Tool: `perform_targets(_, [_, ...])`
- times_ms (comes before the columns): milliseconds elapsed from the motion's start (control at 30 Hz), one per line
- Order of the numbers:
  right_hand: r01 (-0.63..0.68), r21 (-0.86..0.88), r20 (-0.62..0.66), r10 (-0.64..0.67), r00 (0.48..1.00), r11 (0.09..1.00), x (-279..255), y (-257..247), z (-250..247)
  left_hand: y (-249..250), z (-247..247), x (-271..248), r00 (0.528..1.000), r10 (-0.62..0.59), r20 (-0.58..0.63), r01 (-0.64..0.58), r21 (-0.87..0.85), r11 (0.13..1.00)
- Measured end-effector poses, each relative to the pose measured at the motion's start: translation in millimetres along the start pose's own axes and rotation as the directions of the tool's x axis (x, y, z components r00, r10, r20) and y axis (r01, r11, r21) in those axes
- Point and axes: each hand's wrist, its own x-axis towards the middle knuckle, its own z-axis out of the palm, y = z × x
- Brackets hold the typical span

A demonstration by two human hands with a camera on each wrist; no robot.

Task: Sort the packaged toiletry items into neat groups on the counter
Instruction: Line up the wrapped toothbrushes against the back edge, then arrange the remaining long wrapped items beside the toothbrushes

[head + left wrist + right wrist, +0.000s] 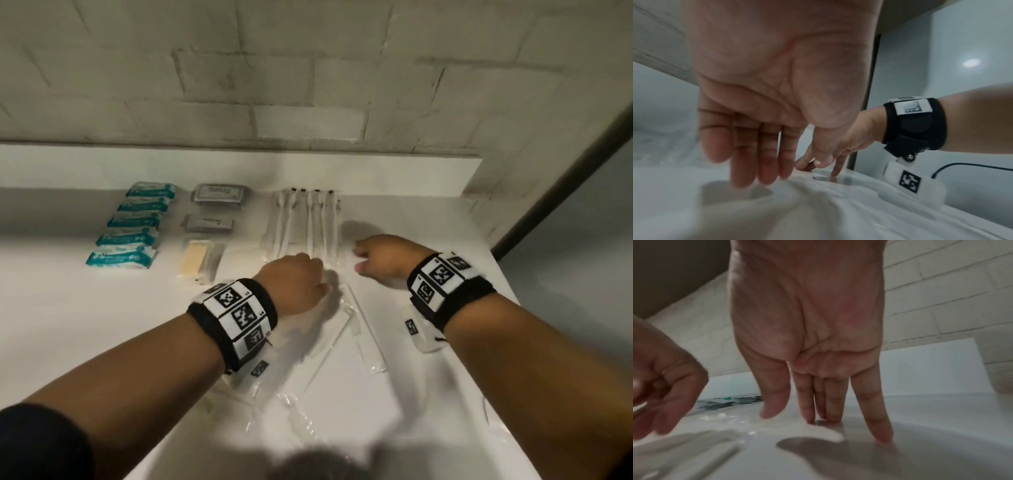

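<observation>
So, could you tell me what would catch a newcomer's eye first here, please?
Probably the teal packets lined up in a column at the counter's far left. Next, both hands, left hand and right hand, reaching with fingers extended by the row of wrapped toothbrushes, with loose clear packets nearer the person.

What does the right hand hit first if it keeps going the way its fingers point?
Almost at once, the white counter: the right hand points fingers down, and its fingertips look at or just touching the surface. Nothing lies between; the row of wrapped toothbrushes sits off to its left.
</observation>
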Motion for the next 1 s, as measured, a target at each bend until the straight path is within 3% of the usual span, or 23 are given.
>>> perform_targets(100, [-0.025,-0.016,0.002,0.025,1.000,1.000,-39.4,-11.9,11.8,21.2,7.7,-28.9,0.972,-0.007,0.234,0.006,0.004,1.000])
perform_targets(300, [-0.120,-0.070,-0.055,0.116,0.992,0.990,-85.3,-53.5,46.8,44.2,-2.0,-48.4,0.956,-0.096,0.276,0.100,-0.001,0.995])
perform_targets(433, [-0.248,0.097,-0.171,0.261,0.950,0.964,-94.4,-62.5,65.2,37.9,5.2,-49.6,0.944,-0.207,0.256,0.220,-0.023,0.975])
perform_targets(500, [-0.264,0.179,-0.165,0.293,0.942,0.948,-100.4,-59.6,69.5,33.3,7.7,-55.5,0.950,-0.240,0.198,0.256,-0.055,0.965])
perform_targets(633, [-0.281,0.177,0.095,0.268,0.959,0.943,-107.7,-44.9,66.9,17.8,-6.9,-74.0,0.959,-0.281,0.034,0.279,-0.278,0.919])
perform_targets(700, [-0.266,0.146,0.125,0.249,0.960,0.953,-114.6,-45.7,68.7,1.6,-13.1,-91.5,0.952,-0.306,-0.007,0.286,-0.339,0.896])
perform_targets(767, [-0.192,0.098,0.043,0.189,0.981,0.976,-122.1,-52.5,73.1,-15.2,-15.8,-112.9,0.959,-0.283,0.022,0.280,-0.231,0.932])
perform_targets(833, [-0.135,0.172,-0.010,0.139,0.990,0.976,-133.2,-64.6,79.4,-30.3,-12.8,-133.7,0.957,-0.239,0.165,0.244,-0.010,0.970])
perform_targets(900, [-0.078,0.277,0.013,0.077,0.997,0.958,-149.8,-81.3,86.3,-42.3,-3.7,-148.8,0.926,-0.242,0.292,0.201,0.163,0.966])
perform_targets(1000, [0.000,0.246,0.031,-0.007,0.999,0.969,-172.8,-111.7,100.1,-50.3,7.6,-157.2,0.932,-0.221,0.286,0.171,0.191,0.967])
